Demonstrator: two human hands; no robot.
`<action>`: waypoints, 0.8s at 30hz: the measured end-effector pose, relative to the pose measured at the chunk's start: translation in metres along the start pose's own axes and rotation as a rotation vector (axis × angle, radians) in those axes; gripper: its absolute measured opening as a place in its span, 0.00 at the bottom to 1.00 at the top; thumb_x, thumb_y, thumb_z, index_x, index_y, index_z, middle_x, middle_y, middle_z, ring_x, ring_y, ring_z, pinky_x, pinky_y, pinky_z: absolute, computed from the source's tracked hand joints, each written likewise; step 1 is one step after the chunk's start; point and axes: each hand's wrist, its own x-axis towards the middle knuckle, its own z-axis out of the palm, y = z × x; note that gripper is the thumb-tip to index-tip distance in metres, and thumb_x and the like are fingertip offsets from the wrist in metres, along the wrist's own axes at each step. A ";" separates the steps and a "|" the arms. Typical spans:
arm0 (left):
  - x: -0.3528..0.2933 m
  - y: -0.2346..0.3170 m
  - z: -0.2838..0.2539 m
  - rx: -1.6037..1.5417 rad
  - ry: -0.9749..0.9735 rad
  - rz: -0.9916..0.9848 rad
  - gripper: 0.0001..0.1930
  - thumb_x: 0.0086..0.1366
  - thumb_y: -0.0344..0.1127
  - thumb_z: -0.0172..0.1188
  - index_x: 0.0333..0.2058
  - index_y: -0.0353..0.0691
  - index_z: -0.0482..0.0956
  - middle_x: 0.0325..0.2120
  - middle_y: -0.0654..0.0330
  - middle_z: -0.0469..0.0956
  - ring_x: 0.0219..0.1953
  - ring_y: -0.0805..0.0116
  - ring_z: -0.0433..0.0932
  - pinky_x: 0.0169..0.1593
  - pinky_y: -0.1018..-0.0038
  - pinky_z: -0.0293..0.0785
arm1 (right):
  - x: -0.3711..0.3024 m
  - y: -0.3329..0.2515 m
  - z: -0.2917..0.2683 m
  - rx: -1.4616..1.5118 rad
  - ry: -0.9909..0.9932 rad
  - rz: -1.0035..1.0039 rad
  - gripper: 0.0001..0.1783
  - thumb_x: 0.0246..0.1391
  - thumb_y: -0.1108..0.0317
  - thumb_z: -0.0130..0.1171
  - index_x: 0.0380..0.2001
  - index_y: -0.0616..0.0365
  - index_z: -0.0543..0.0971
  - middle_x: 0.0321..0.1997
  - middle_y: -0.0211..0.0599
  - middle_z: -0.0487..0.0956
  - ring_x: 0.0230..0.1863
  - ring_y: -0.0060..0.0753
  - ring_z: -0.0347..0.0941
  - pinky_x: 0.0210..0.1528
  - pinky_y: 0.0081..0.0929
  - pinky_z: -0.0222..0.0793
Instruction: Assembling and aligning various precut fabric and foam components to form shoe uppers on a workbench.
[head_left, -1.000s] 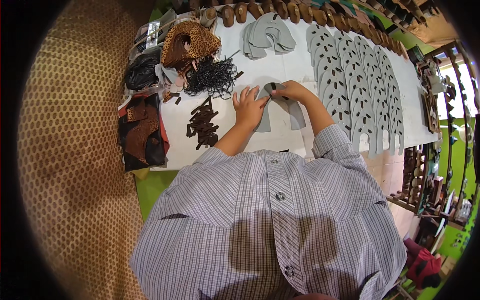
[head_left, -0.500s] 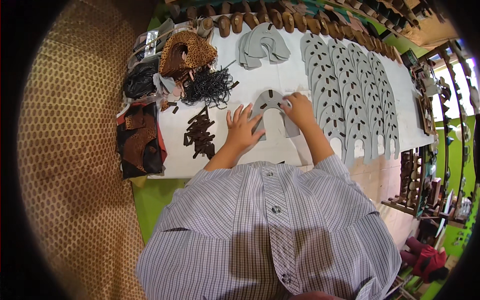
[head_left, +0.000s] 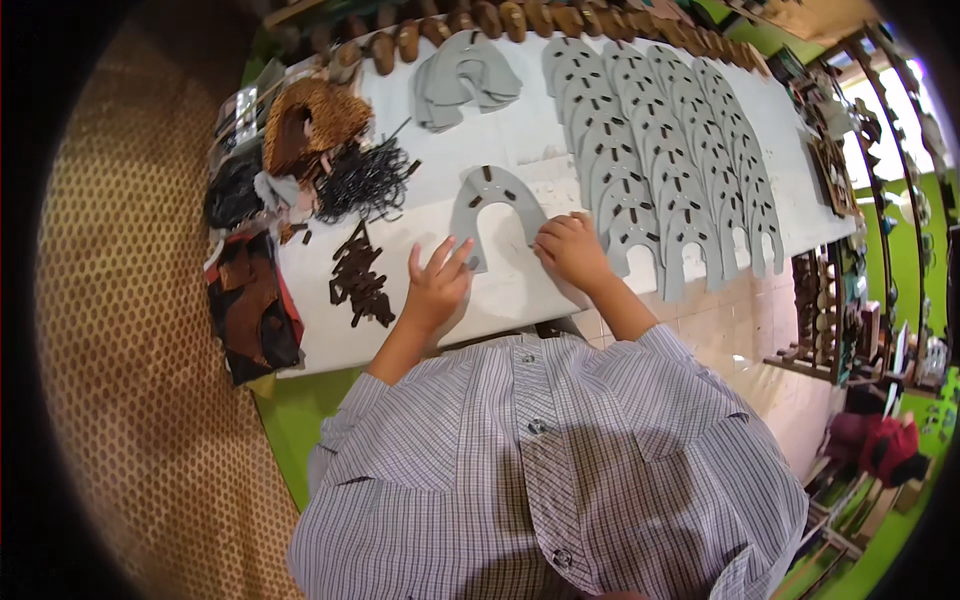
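A grey U-shaped shoe-upper piece point(head_left: 467, 214) lies on the white table in front of me, its curve pointing away. Three small dark brown strips sit on it, one at the top of the curve and one on either side. My left hand point(head_left: 438, 287) has its fingers spread, with the fingertips by the end of the piece's left leg. Curled at the right leg, the fingers of my right hand point(head_left: 573, 250) grip its edge; the fingertips are partly hidden. A loose pile of dark brown strips point(head_left: 358, 282) lies to the left.
Overlapping rows of similar grey pieces point(head_left: 622, 170) with strips cover the table's right side. Farther back are a stack of grey pieces point(head_left: 462, 78) and a line of brown shoe lasts point(head_left: 513, 20). Black cords point(head_left: 365, 180) and leopard-print material point(head_left: 317, 110) lie at left.
The view has shifted, so the table things sit farther left. My right hand has moved from the upper right of the curve down to the right leg. My left hand has drawn back toward me.
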 end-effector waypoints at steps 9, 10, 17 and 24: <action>0.062 0.043 -0.026 -0.002 0.020 -0.446 0.04 0.49 0.37 0.57 0.26 0.47 0.77 0.56 0.60 0.64 0.60 0.55 0.54 0.60 0.45 0.37 | -0.023 0.019 -0.038 0.126 0.153 0.008 0.04 0.44 0.68 0.55 0.27 0.49 0.76 0.34 0.24 0.74 0.44 0.28 0.68 0.55 0.41 0.57; 0.074 0.053 -0.032 -0.003 0.042 -0.497 0.04 0.49 0.37 0.57 0.26 0.47 0.77 0.56 0.60 0.63 0.61 0.54 0.54 0.61 0.46 0.36 | -0.030 0.023 -0.051 0.122 0.161 0.014 0.04 0.44 0.68 0.55 0.27 0.49 0.76 0.34 0.24 0.74 0.44 0.28 0.68 0.55 0.41 0.57; 0.167 0.149 -0.061 -0.151 0.211 -0.479 0.03 0.48 0.36 0.60 0.24 0.48 0.77 0.57 0.61 0.62 0.61 0.50 0.52 0.61 0.44 0.33 | -0.121 0.079 -0.150 0.198 0.302 -0.032 0.08 0.40 0.71 0.59 0.29 0.47 0.78 0.32 0.25 0.75 0.41 0.29 0.70 0.53 0.38 0.58; 0.239 0.250 -0.050 -0.282 0.086 -0.412 0.04 0.49 0.38 0.63 0.22 0.48 0.77 0.56 0.64 0.64 0.61 0.51 0.52 0.60 0.42 0.33 | -0.206 0.167 -0.216 0.240 0.353 0.068 0.08 0.39 0.73 0.60 0.28 0.50 0.79 0.30 0.27 0.76 0.36 0.31 0.71 0.46 0.32 0.62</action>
